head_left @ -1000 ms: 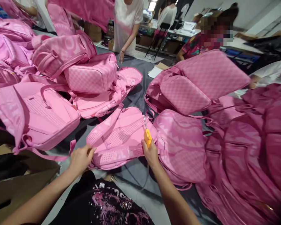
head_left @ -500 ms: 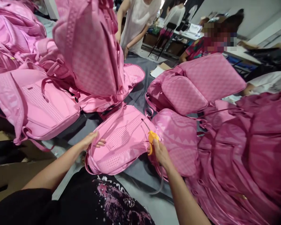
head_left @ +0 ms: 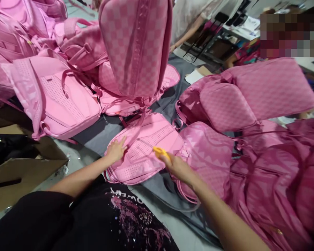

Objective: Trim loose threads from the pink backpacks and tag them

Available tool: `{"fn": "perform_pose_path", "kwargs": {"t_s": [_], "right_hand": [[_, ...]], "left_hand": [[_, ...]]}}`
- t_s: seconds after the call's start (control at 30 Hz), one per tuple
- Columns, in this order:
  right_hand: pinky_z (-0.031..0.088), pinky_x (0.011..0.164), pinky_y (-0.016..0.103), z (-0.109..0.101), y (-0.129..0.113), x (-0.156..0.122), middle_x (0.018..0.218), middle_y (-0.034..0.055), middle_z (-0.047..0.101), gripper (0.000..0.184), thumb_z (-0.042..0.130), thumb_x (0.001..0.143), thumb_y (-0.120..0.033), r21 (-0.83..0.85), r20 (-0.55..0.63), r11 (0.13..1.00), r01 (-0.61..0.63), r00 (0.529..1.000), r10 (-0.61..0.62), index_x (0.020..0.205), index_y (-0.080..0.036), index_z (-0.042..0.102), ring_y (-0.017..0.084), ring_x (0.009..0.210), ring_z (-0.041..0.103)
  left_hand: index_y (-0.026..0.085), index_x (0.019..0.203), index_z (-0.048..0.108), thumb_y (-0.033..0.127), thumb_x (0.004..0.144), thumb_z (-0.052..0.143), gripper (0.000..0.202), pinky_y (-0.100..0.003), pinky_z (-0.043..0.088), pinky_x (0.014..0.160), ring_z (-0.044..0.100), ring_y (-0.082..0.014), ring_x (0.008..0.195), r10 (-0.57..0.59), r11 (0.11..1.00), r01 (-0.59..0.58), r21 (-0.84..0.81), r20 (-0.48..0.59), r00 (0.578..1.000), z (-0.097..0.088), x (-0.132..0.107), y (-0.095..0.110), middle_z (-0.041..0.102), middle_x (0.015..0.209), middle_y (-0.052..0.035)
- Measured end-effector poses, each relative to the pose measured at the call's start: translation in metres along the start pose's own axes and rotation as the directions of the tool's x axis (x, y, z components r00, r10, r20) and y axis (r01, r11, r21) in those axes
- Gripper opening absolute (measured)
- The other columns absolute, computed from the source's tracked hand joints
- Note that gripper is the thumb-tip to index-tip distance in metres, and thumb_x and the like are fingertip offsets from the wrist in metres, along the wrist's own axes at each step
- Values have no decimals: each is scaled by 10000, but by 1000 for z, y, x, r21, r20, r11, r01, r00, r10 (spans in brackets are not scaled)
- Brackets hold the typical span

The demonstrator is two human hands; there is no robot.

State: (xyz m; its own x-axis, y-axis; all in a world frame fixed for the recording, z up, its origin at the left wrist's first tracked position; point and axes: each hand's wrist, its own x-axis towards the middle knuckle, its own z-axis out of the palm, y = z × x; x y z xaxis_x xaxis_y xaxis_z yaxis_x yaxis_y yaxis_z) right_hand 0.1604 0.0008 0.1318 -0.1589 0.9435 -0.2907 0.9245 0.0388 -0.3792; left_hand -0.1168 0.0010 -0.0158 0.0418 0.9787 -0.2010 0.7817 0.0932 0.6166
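Observation:
A pink backpack [head_left: 157, 130] lies back panel up on the dark cloth in front of me, its shoulder straps showing. My left hand [head_left: 116, 151] rests on its left side with the fingers apart, beside a strap. Over the right part of the panel, my right hand [head_left: 176, 167] is closed around a yellow air blow gun [head_left: 161, 152]. A clear hose [head_left: 185, 210] loops below my right wrist. The gun's thin nozzle is hard to make out against the pink.
Another pink backpack [head_left: 68, 101] lies to the left, and a checkered one [head_left: 138, 45] stands behind. Darker pink bags [head_left: 277, 181] are heaped at right. A cardboard box [head_left: 28, 181] sits at lower left. Across the table are a person's arm [head_left: 188, 35] and a second person.
My left hand has moved further onto the back panel with its fingers spread. The air blow gun has turned toward the panel's middle. The view has shifted.

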Motion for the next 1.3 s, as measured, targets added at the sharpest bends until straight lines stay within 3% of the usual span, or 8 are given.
{"fn": "perform_pose_path", "kwargs": {"t_s": [0.13,0.4,0.53,0.67,0.8,0.9,1.1,1.3], "right_hand": [[471,764,339,-11,3,-15,968,145,725,538,430,929,-583,-44,-34,999,-15,999,13,1143,-150,667,285,896,675],[469,707,281,-48,21,-34,852,122,726,579,377,950,-612,-274,129,942,-194,963,236,1054,-134,686,228,754,675],[449,628,273,-62,29,-48,767,118,695,565,320,982,-567,-344,54,875,-341,923,381,1077,-114,644,206,654,657],[425,544,262,-70,36,-75,606,51,635,557,299,971,-563,-101,369,960,-261,886,280,1068,-130,635,185,520,597],[431,577,265,-67,51,-101,602,60,624,502,313,969,-490,-176,120,903,-392,902,415,1023,-104,630,198,579,615],[433,552,254,-55,54,-113,655,63,656,519,307,962,-543,-33,381,945,-324,870,312,951,-137,630,182,567,612],[410,538,244,-54,40,-109,582,44,623,516,297,972,-507,-67,48,917,-393,917,396,1058,-120,629,178,543,604],[435,633,283,-30,30,-119,867,140,719,546,313,978,-523,-230,-32,853,-468,880,474,1165,-131,643,243,769,675]], "left_hand": [[305,1504,354,409,921,539,621,-484,442,888,518,-349,1123,125,914,-85,396,-75,989,10,-21,12,511,1244,-204],[263,1514,336,519,907,522,684,-565,257,1111,204,-406,1448,390,874,-363,323,-19,921,29,-44,32,211,1599,-174],[184,1535,279,467,802,690,886,-502,445,968,432,-401,1297,436,838,-472,275,184,881,56,-62,56,364,1497,-245],[138,1453,426,345,876,593,636,-515,454,961,493,-380,1231,475,858,-486,165,103,874,71,-63,51,483,1394,-242],[150,1266,583,367,977,365,422,-445,508,903,639,-293,1051,249,908,-242,-341,-24,968,60,-38,36,678,1131,-171],[116,1110,624,413,996,241,498,-355,532,603,671,-235,656,18,822,77,-564,161,987,44,-19,35,693,750,-119],[301,1320,585,355,913,525,415,-519,447,961,506,-343,1214,289,948,-282,-148,29,957,54,-51,52,498,1408,-131],[321,1438,473,351,939,483,500,-501,460,924,496,-338,1173,397,891,-415,182,129,909,68,-58,56,482,1357,-159]]}}
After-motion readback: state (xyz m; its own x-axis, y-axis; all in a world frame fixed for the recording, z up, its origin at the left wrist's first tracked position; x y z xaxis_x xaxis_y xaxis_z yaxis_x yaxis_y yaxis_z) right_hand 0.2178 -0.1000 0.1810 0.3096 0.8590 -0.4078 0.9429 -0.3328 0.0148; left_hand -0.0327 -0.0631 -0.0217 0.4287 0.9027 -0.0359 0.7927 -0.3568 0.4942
